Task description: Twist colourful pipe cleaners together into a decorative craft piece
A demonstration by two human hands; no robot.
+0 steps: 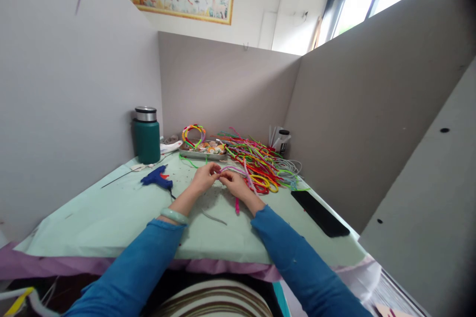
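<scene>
Above the middle of the table, my left hand [206,177] and my right hand [235,183] meet, fingertips pinched together. Between them they hold a light purple pipe cleaner [234,169], which arches away to the right over my right hand. Its pinched end is too small to make out. A bright pink piece [237,205] pokes out below my right hand. Under my wrists a grey pipe cleaner [213,218] lies on the table cover. Just beyond my right hand spreads a heap of many-coloured pipe cleaners [256,156].
A blue glue gun [158,177] lies left of my hands, near a green bottle [147,138]. Behind stands a metal tray [203,154] of small pieces, with a colourful twisted ring [194,135]. A black phone-like slab [320,213] lies right. Grey partitions [230,79] enclose the table.
</scene>
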